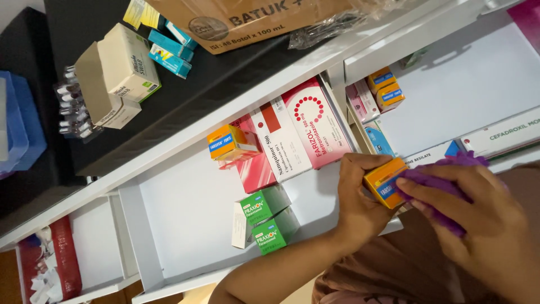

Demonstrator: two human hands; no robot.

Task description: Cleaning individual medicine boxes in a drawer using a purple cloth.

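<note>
My left hand (360, 197) grips a small orange box with a blue label (383, 181) over the front edge of a white drawer (185, 208). My right hand (478, 214) presses a purple cloth (436, 183) against that box. In the drawer lie a matching orange box (230, 142), red and white medicine boxes (298, 132) and two green boxes (264, 217).
To the right, a second white drawer (467, 84) holds small orange boxes (385, 88), pink boxes and long white packs. Above it, a black counter (185, 84) carries a brown carton (247, 19), teal boxes, a beige box and vials. Another drawer (50, 264) at the lower left holds papers.
</note>
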